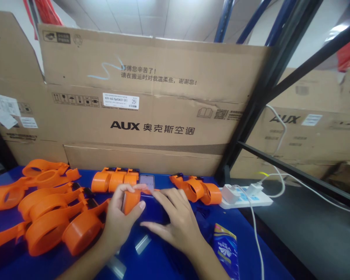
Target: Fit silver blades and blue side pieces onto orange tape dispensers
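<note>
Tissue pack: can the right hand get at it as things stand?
Likely yes: the tissue pack lies close beside the right forearm, mostly uncovered. The right hand is open, though its fingers are up by the orange holder.

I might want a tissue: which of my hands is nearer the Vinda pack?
Right: your right hand is left of and beyond the Vinda pack; your left hand, holding an orange piece, is farther left.

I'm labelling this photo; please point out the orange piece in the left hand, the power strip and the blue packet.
Held orange piece [132, 202], head view: its broad face.
Power strip [263, 200], head view: bare casing near its right end.
Blue packet [226, 249], head view: printed front.
</note>
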The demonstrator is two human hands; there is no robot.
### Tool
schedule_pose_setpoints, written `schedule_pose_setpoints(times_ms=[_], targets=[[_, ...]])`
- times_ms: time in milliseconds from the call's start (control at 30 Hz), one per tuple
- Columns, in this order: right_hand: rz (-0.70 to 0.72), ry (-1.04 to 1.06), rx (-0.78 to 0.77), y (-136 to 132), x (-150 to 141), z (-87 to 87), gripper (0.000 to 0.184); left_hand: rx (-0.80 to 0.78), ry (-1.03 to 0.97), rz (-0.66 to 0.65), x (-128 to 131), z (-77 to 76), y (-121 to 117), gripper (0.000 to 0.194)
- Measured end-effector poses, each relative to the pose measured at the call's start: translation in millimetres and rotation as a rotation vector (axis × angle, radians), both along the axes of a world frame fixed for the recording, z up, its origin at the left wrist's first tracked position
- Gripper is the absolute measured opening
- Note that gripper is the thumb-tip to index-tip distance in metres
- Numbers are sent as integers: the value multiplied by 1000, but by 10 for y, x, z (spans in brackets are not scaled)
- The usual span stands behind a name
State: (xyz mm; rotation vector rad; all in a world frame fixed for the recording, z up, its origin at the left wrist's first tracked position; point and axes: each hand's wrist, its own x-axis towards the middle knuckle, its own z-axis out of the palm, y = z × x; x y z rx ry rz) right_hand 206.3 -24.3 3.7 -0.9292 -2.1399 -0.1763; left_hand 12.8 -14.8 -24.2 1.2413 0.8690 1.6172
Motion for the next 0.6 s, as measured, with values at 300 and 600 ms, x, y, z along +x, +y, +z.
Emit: schedule_pose_setpoints(times_ms=[300, 600], targets=[[-6, 91, -29, 2, 29, -46, 69, -1, -115, -106, -16, -96, 49, 43], [119, 368, -609, 69, -95, -122, 61, -204, -160, -164, 53, -282, 76, 56]])
